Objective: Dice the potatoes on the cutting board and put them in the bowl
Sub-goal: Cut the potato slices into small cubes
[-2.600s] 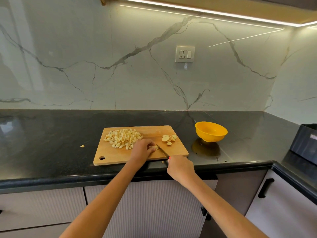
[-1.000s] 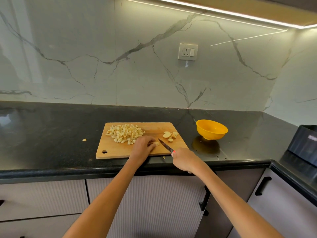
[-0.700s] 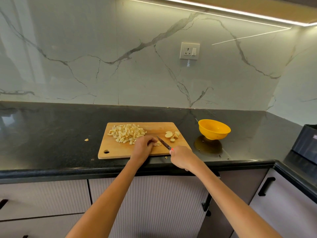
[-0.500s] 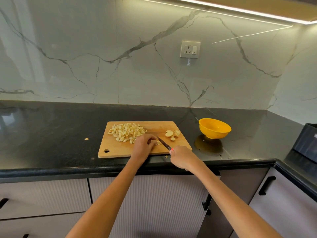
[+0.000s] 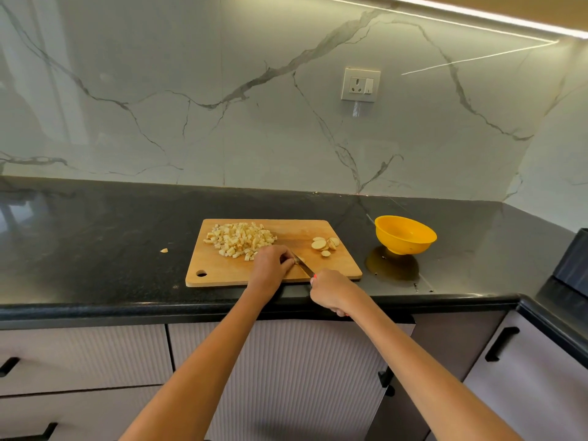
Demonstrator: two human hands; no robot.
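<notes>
Right hand (image 5: 331,292) wrapped round knife (image 5: 302,266) handle; left hand (image 5: 269,265) curled, pinning small potato piece near front of cutting board (image 5: 222,272), piece mostly hidden under my fingers. Blade long axis runs diagonal, tip toward far-left, handle toward me. Best keep fingertips tucked, short even cuts. Diced pile (image 5: 240,240) far-left on board, slices (image 5: 324,243) right; bowl (image 5: 404,233) beside board, apparently empty.

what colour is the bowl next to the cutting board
The bowl is yellow-orange, seen clearly in the head view, on the black counter right of the board.
</notes>
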